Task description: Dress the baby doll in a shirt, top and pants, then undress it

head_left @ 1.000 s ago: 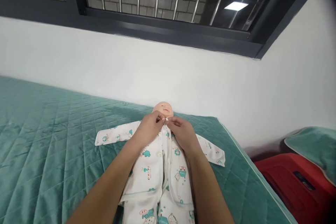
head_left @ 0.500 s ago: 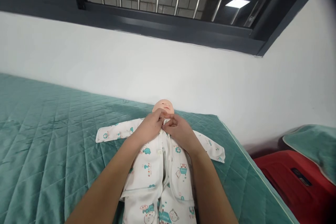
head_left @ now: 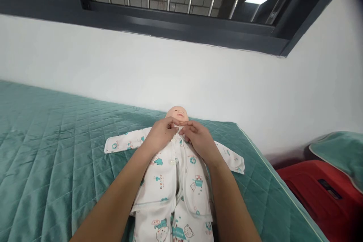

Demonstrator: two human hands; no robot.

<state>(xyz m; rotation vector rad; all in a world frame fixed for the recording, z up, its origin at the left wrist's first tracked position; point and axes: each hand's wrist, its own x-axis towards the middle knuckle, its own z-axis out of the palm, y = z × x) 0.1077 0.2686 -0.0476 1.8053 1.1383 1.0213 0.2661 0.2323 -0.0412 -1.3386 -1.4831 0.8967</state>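
Observation:
A baby doll (head_left: 177, 112) lies on its back, its head toward the wall. It wears a white baby jacket (head_left: 163, 176) with teal and red prints, both sleeves spread out sideways, over matching trousers (head_left: 161, 230). At the collar, my left hand (head_left: 163, 133) pinches the jacket's left-side front edge. My right hand (head_left: 198, 138) pinches the opposite edge, close beside it. Lower down, the jacket front hangs apart, and a button (head_left: 172, 162) shows on the left edge. My fingers partly hide the neck and collar.
The doll lies on a green quilted bed cover (head_left: 62, 151). Behind it stands a white wall (head_left: 141, 72) below a dark window frame (head_left: 170, 26) with metal bars. Beyond the bed's right edge are a red plastic object (head_left: 317, 193) and a green cloth (head_left: 340, 145).
My hands have moved slightly apart at the collar, and more of the jacket's neckline shows between them. The view has shifted a little.

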